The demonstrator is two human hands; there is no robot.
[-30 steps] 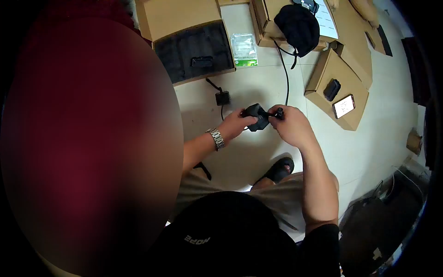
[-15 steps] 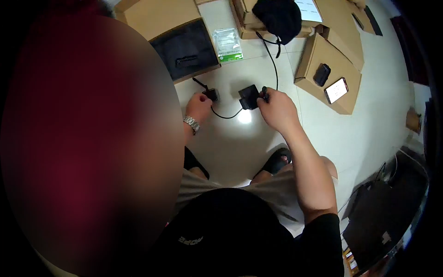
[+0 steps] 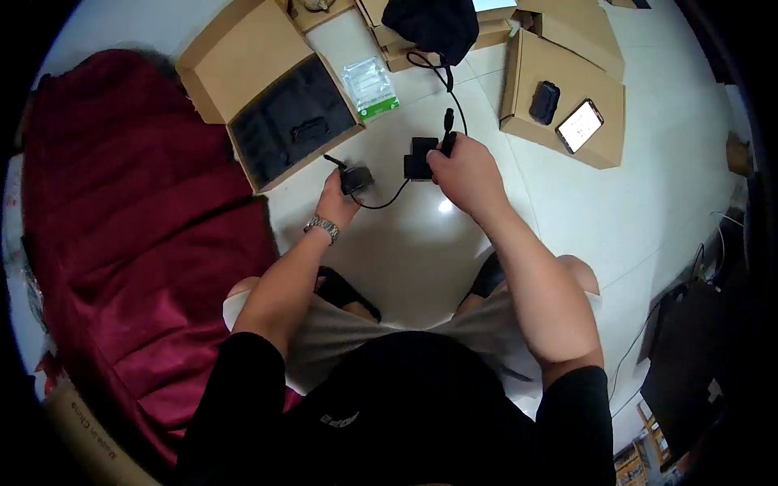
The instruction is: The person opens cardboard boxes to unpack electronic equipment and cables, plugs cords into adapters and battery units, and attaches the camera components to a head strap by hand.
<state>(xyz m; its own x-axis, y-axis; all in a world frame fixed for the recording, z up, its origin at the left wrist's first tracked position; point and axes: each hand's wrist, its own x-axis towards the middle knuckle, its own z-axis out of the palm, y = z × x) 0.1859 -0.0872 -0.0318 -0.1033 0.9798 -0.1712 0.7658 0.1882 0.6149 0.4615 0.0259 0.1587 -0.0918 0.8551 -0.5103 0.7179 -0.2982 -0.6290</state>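
Note:
My left hand [image 3: 339,207] is closed around a small black box-shaped device [image 3: 356,180], which has a short black stub sticking out at its upper left. My right hand [image 3: 472,174] is closed on a black cable plug [image 3: 448,139] whose end points up, away from me. Against its fingertips is a black blocky unit [image 3: 419,159]; whether the fingers also grip this unit I cannot tell. A thin black cable [image 3: 387,206] loops between the small device and the unit. Both hands are above the tiled floor, between my feet and the boxes.
An open cardboard box [image 3: 243,61] with black foam stands at upper left, beside a plastic packet [image 3: 369,87]. On a closed box [image 3: 519,89] at right lie a black case [image 3: 545,102] and a phone [image 3: 579,125]. A black cap [image 3: 433,26] sits at the top; dark red cloth [image 3: 146,243] spreads left.
The view has shifted, and the large blur at left is gone, showing the red cloth and my left arm. The plug in my right hand now stands out more upright.

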